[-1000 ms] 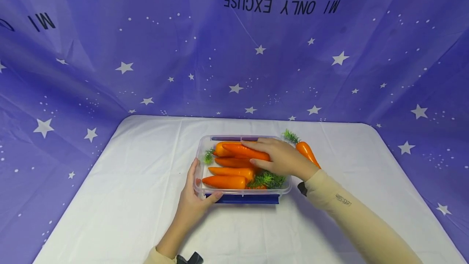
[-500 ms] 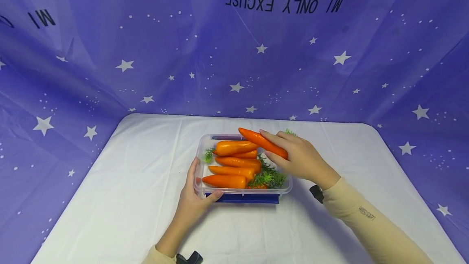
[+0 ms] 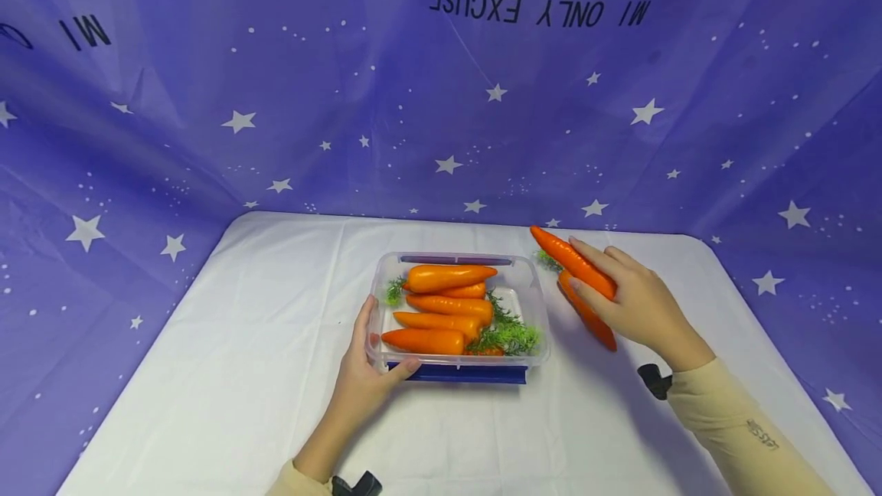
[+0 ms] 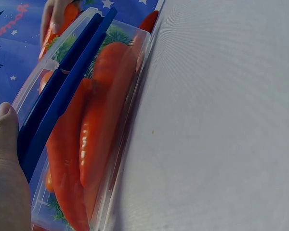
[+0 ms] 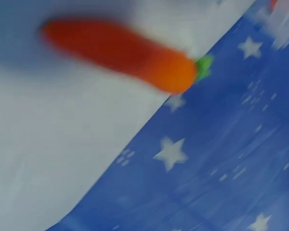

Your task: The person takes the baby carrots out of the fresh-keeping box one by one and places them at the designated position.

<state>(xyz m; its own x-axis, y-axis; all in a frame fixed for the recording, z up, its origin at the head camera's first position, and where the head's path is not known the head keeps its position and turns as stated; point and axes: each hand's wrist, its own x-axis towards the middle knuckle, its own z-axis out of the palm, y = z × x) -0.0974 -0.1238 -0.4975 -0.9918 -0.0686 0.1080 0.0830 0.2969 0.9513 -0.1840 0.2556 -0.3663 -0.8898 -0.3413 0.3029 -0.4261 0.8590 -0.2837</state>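
Note:
A clear plastic food box [image 3: 540,312] with blue latches [image 3: 468,373] contains several orange carrots [image 3: 448,305] and green leafy tops [image 3: 508,335]. My left hand [image 3: 368,373] grips its near left corner, the thumb on the front rim; the left wrist view shows that thumb [image 4: 5,144] by a blue latch [image 4: 62,96]. To the right of the box, my right hand [image 3: 641,297] holds a carrot [image 3: 568,257] by its thick end, above the table. Below it another carrot [image 3: 596,324] lies on the cloth, partly hidden; the right wrist view has it blurred.
The table has a white cloth [image 3: 241,343]. Behind and at both sides hangs a purple-blue curtain [image 3: 386,98] with white stars, meeting the table's back edge. A black wrist mount [image 3: 654,381] sits at my right wrist.
My right hand has lifted a carrot up out of the box and carried it right, past the box's side to over the carrot on the table. The left hand keeps its hold on the box.

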